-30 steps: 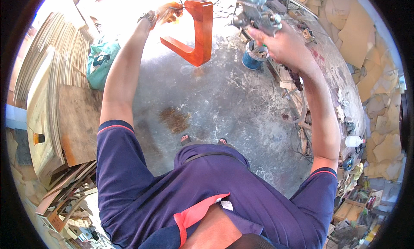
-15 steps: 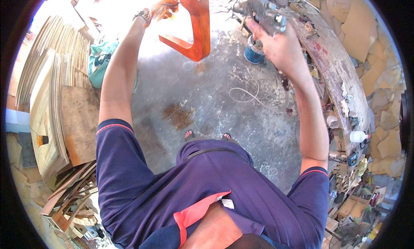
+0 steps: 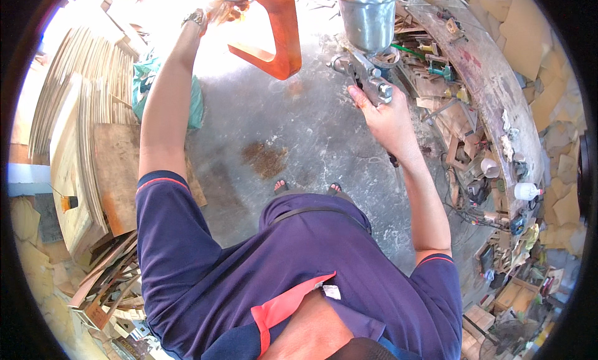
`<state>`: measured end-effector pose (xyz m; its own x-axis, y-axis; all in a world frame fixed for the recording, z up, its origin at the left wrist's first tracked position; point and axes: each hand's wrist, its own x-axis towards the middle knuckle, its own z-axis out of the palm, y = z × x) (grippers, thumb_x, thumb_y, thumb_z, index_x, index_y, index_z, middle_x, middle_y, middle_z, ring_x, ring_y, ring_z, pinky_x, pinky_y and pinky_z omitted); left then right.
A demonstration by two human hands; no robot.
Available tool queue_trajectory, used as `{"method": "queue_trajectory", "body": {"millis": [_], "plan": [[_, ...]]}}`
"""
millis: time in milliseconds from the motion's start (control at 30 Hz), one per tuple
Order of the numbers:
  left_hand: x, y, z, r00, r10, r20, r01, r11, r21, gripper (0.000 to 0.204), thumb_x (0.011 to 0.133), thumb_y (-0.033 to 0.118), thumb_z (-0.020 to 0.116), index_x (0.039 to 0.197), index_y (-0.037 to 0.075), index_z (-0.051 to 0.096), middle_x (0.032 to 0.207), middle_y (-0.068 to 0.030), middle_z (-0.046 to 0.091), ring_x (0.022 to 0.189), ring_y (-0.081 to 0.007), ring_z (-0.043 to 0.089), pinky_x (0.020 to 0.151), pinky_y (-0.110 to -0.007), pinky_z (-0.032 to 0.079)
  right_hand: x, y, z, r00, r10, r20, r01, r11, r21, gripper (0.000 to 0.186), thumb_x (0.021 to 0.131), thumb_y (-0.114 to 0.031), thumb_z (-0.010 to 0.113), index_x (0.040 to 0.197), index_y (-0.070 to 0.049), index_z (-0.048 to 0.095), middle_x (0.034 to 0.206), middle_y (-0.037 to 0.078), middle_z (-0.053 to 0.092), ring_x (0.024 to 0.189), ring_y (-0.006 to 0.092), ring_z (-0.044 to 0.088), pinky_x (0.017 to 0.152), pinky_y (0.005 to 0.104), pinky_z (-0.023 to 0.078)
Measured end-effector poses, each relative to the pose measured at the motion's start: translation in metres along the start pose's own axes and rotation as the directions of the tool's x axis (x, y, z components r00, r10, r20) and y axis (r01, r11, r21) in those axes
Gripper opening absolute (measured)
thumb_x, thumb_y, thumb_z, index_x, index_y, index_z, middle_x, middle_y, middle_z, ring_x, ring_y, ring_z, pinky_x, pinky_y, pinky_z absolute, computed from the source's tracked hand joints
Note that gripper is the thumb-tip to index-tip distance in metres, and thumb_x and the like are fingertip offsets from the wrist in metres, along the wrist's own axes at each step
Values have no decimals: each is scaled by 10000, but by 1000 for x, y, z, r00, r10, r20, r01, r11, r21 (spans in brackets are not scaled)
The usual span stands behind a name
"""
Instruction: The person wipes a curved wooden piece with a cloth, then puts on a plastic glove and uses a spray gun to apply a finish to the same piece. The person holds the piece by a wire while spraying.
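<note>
A glossy orange-stained V-shaped wooden piece (image 3: 284, 39) hangs at the top middle from a thin dark wire hook (image 3: 240, 0). My left hand (image 3: 225, 9), stained orange, has its fingers closed round that wire, left of the wood. On the right, my right hand (image 3: 391, 120) grips a metal spray gun (image 3: 369, 79) by its handle, thumb on the near side. A silver paint cup (image 3: 367, 22) sits on top of the gun. The nozzle points left, toward the open floor below the wood, and is apart from it.
Stacked plywood sheets (image 3: 78, 98) and a teal bag (image 3: 144, 89) stand on the left. A long worn bench (image 3: 479, 67) curves along the right, with wood scraps (image 3: 458, 135) beneath it and a white bottle (image 3: 527, 191) on it. A brown stain (image 3: 265, 159) marks the concrete floor.
My right hand has brought the spray gun lower and slightly left, so its cup now shows. The left hand and the hanging wooden piece have shifted slightly up and left.
</note>
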<state>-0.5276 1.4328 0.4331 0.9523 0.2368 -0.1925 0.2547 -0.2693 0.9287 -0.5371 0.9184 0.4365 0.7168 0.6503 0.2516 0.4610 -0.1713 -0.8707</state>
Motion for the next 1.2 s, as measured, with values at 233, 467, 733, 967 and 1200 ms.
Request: {"method": "queue_trajectory", "body": {"millis": [233, 467, 733, 967, 1200], "plan": [[-1, -20, -23, 979, 132, 158, -103, 978, -180, 526, 950, 472, 620, 1306, 85, 607, 1178, -21, 630, 882, -111, 583, 781, -273, 478, -23, 21, 9, 994, 107, 24, -107, 994, -21, 270, 901, -194, 719, 1018, 43, 664, 680, 184, 643, 624, 281, 643, 626, 385, 492], [-7, -9, -29, 701, 444, 559, -391, 894, -220, 830, 887, 642, 610, 1458, 52, 483, 1353, -68, 558, 977, -161, 582, 875, -315, 492, -2, 14, 8, 999, 0, 40, 0, 1000, -13, 297, 910, -238, 705, 1011, 39, 674, 695, 202, 651, 624, 290, 638, 631, 392, 494], [-25, 1, 4, 989, 145, -3, -145, 987, -75, 377, 947, 476, 621, 1012, 112, 697, 958, 13, 661, 728, -87, 607, 699, -251, 480, 42, -32, -3, 980, -186, -68, 186, 983, -7, 305, 966, -318, 688, 932, -16, 673, 735, 29, 665, 693, 114, 600, 652, 313, 485], [-24, 2, -1, 985, 141, 102, -136, 989, -60, 384, 969, 441, 596, 1123, 97, 667, 1060, -2, 655, 777, -100, 577, 741, -252, 494, 39, -37, 4, 966, -237, -100, 236, 971, -28, 271, 944, -223, 681, 1056, 25, 679, 775, 177, 698, 691, 242, 673, 658, 377, 516], [17, -43, -55, 956, 138, 260, -63, 959, -278, 434, 1005, 402, 550, 1283, 74, 609, 1159, -29, 643, 890, -122, 592, 774, -263, 501, 8, -5, 19, 997, -51, -56, 53, 998, 29, 285, 935, -209, 685, 1056, 47, 658, 688, 206, 656, 625, 271, 678, 605, 384, 493]]}}
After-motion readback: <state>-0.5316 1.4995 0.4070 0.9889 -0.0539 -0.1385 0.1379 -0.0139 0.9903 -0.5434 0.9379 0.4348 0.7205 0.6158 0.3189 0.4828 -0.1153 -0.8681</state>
